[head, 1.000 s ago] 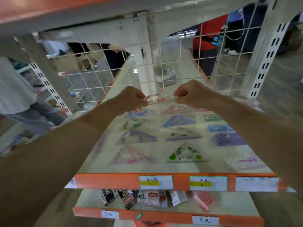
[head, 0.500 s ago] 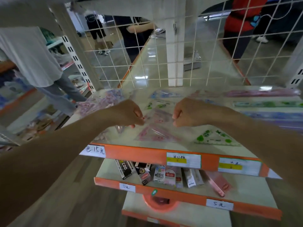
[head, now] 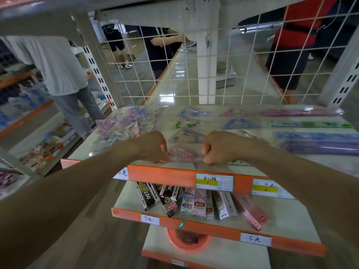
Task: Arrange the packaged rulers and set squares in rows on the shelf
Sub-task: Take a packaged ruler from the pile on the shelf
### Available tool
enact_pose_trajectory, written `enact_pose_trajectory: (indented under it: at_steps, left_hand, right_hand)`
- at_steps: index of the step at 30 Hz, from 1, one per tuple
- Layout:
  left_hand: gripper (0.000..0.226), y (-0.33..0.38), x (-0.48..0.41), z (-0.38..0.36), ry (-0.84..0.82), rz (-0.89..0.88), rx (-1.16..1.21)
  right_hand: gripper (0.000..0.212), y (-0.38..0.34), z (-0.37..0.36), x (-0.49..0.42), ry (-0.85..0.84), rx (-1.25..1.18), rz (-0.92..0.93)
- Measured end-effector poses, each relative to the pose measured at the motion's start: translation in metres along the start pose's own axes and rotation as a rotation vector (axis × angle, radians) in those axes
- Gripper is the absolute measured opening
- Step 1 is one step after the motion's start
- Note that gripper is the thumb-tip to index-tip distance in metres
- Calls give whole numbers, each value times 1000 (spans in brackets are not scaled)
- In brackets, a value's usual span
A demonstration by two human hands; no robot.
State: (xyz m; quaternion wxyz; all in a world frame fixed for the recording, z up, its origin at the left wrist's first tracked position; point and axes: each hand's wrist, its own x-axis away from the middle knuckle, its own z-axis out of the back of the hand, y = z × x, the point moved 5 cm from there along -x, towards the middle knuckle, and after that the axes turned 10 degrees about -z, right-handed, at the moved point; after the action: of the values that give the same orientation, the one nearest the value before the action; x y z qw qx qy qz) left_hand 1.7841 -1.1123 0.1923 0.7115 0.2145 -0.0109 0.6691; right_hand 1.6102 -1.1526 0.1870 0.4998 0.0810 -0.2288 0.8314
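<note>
Left hand (head: 153, 147) and right hand (head: 219, 147) both curled, each pinching one end of the pink set square packet (head: 184, 155), low over the near edge of the shelf (head: 165, 176). Packet looks light, thin, stiff inside a slippery film sleeve; best pinched at opposite edges and kept flat
</note>
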Motion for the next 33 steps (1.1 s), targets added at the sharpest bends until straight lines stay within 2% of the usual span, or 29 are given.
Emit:
enact_pose_trajectory:
  at_steps: [6,8,9,11,14,15,20,22,24,27,33]
  left_hand:
    - [25,7,3,-2,-61,58,-43]
    - [50,12,3,-1,-61,74,-59]
    - [54,13,3,-1,-55,83,-70]
    - [50,15,1,-3,-53,85,-82]
    - [26,14,-2,-5,-45,60,-110]
    - [25,14,-3,-6,-38,53,-122]
    - [26,13,-2,-5,-47,80,-84]
    - [45,12,-1,4,-56,77,-57]
    - [55,7,2,20,3,80,-61]
    - [52,-11,9,46,111,121,-57]
    - [46,-68,27,82,191,228,-71]
  right_hand:
    - [38,-9,3,3,14,85,2]
    - [43,-15,4,2,33,113,18]
    - [45,-18,3,2,35,133,24]
    - [43,-23,-1,0,44,172,41]
    - [39,-25,-4,-1,81,209,61]
    - [39,-25,-4,-1,90,216,67]
    - [40,-27,-3,-4,62,257,74]
    - [43,-31,2,-5,49,281,70]
    - [43,-39,14,-7,81,279,73]
    - [30,-53,32,-16,152,201,93]
    - [39,-103,53,-46,251,53,147]
